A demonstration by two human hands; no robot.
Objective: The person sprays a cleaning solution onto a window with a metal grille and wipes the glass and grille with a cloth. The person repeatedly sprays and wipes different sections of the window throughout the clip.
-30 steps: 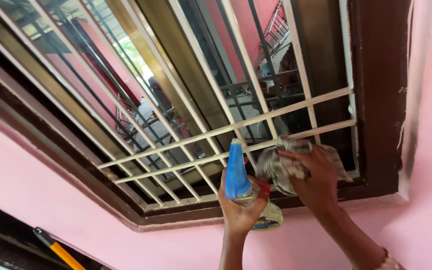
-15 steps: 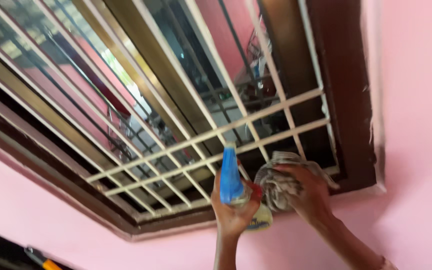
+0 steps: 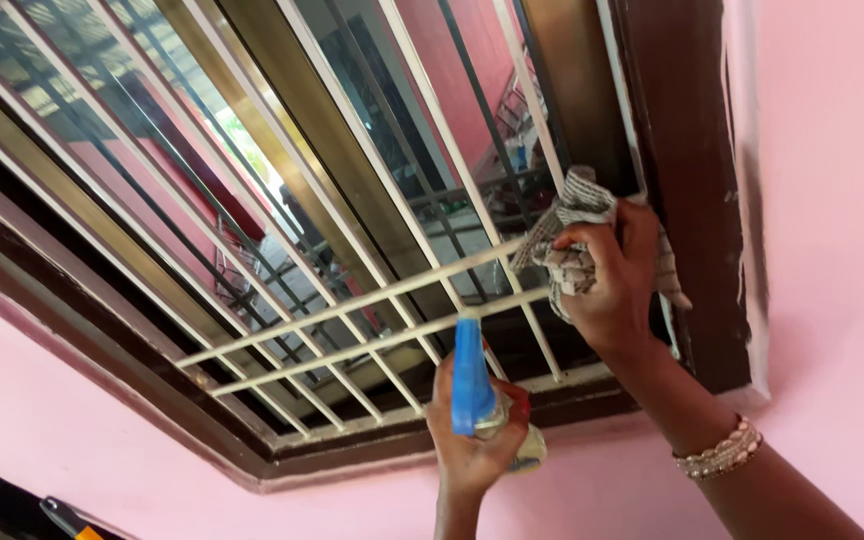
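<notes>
My left hand (image 3: 477, 440) grips a spray bottle (image 3: 471, 378) with a blue trigger head, held upright just below the window's lower frame. My right hand (image 3: 607, 275) clutches a crumpled grey checked cloth (image 3: 572, 225) and presses it against the white metal grille (image 3: 352, 300) near the window's right side, by the dark brown frame (image 3: 687, 200). A beaded bracelet sits on my right wrist. Glass behind the bars reflects an outdoor scene.
A pink wall (image 3: 832, 200) surrounds the window on the right and below. A black and orange stick-like handle (image 3: 67, 520) pokes in at the bottom left corner. The brown frame's lower rail (image 3: 352, 450) runs beneath the grille.
My right hand with the cloth has moved up from the grille's lower right corner to higher on the right bars. The left hand with the bottle has stayed about where it was.
</notes>
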